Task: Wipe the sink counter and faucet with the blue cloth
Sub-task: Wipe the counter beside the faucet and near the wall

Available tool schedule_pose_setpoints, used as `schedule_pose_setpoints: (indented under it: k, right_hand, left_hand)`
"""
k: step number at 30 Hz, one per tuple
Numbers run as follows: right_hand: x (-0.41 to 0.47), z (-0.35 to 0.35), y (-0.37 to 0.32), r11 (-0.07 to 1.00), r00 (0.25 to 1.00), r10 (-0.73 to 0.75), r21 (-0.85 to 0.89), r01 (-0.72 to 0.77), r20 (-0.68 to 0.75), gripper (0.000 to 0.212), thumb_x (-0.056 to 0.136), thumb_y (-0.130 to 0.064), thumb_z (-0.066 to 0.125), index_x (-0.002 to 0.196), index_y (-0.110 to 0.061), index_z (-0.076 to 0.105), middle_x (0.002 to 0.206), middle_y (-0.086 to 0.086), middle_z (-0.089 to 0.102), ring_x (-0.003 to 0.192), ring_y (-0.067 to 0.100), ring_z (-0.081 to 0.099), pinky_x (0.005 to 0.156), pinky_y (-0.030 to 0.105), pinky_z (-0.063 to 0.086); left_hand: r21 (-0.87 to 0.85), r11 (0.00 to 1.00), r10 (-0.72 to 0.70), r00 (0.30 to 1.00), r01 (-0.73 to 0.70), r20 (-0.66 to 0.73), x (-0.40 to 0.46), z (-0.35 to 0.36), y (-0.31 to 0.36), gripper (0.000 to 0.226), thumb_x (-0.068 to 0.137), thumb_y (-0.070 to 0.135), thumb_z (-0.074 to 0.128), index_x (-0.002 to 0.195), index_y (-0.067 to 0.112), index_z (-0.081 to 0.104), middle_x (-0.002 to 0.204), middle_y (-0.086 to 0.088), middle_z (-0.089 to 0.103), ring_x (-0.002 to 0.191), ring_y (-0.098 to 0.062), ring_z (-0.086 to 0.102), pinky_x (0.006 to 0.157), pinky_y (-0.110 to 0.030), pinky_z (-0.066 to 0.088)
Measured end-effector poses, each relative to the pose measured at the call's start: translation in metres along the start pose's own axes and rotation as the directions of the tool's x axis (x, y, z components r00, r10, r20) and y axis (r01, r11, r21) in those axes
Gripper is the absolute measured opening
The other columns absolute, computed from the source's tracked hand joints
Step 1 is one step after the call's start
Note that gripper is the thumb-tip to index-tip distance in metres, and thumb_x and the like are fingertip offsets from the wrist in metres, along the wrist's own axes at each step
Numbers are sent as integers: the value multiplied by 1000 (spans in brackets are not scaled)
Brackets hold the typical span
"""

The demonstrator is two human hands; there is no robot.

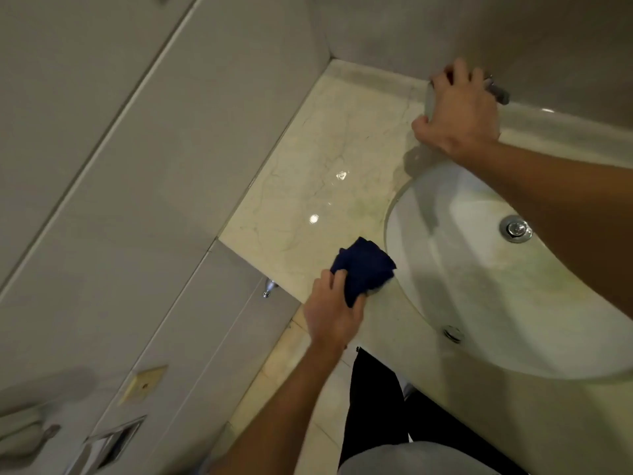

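Left hand (330, 311) clamped around the bunched blue cloth (363, 269), fingers curled over its near edge, thumb side tucked under. Cloth pressed flat to the marble counter (329, 173), jutting forward from the grip and just touching the rim of the white sink basin (479, 286). Wadded rather than spread, probably to put pressure into a small patch right where counter meets basin.

Across and beyond that grip, right hand (457, 113) wrapped over a pale, rounded object (429, 99) at the back of the counter, fingers curled down its far side. Exact nature unclear: a cup or small container, mostly hidden under the palm. Looks lifted or steadied to clear the surface beneath for wiping, though that is a guess. Just past those fingers, a chrome fitting (496, 90) poking out by the wall, likely part of the faucet, largely covered.

Right forearm stretched over the basin, above the chrome drain (514, 229). Overflow hole (452, 333) near the front rim, on the near side of the cloth hand.

Gloss and light reflections on the marble ahead of the cloth. Wiping appears under way at the front edge; back corner and faucet seemingly not yet reached. Risk worth noting: the gripped object tipping while attention sits on the cloth.
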State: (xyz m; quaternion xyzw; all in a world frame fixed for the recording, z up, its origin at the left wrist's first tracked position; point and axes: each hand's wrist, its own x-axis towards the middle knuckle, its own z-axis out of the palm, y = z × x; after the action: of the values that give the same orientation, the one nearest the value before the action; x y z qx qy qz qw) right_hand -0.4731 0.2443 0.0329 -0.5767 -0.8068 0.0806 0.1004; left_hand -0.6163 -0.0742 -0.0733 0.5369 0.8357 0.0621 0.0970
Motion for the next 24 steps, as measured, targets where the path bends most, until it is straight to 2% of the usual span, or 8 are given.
schedule_pose_setpoints:
  k: [4,7,9,12,15,20,22,24]
  right_hand:
    - [2,3,0,1000,1000,4,-1,-4,3,57,87,-36,60,133,-5,51,132,18,46,117,43,47,84,49,51]
    - [6,6,1,1000,1000,8,8,-8,-8,55,87,-37,59,132,-6,52,129,18,47,115,41,48,81,48,53]
    - [7,8,2,1000,1000,6,12,-5,-23,53,87,-36,58,131,-6,52,127,17,47,113,40,49,78,47,54]
    - [7,10,3,1000,999,12,6,-12,-34,53,86,-36,57,131,-9,51,126,17,47,111,37,49,77,45,54]
    - [9,11,2,999,999,34,-3,-34,-21,54,85,-37,58,132,-11,52,127,15,47,113,35,49,75,43,51]
    - [9,17,2,998,997,55,16,-54,-52,55,81,-35,59,131,-12,55,127,10,49,112,32,50,72,38,48]
    - [8,20,2,998,995,58,11,-57,-87,56,79,-35,57,130,-12,57,126,10,53,108,31,52,72,37,48]
    - [8,22,2,999,992,50,7,-50,-117,55,79,-35,56,129,-12,59,125,9,55,105,30,53,73,37,48]
  left_hand:
    - [-1,988,154,988,-154,-12,57,-9,-21,35,86,44,59,112,20,56,98,3,54,80,-16,54,53,-27,37]
    - [-21,952,306,952,-306,14,112,-15,-22,39,87,43,51,114,16,59,99,0,58,81,-19,58,54,-31,46]
    - [-97,920,383,923,-379,30,148,-23,-20,37,89,39,50,113,13,60,99,-1,62,82,-21,61,58,-38,52]
    - [-206,906,371,928,-370,-39,203,-43,-14,30,93,33,53,111,9,57,96,-5,65,79,-19,62,63,-32,46]
    - [-164,927,318,939,-336,-128,274,-55,-4,22,96,25,57,111,9,55,96,-5,65,78,-19,61,63,-28,38]
    - [-158,938,293,949,-310,-119,383,-61,30,31,97,32,52,120,11,54,104,-4,67,85,-18,61,72,-31,44]
    - [-144,929,329,939,-341,-99,410,-57,52,33,95,35,53,120,13,56,104,-3,69,86,-16,61,73,-29,43]
    - [-90,914,393,918,-396,-46,425,-47,80,33,93,35,56,115,11,58,104,-6,70,89,-23,65,72,-31,45]
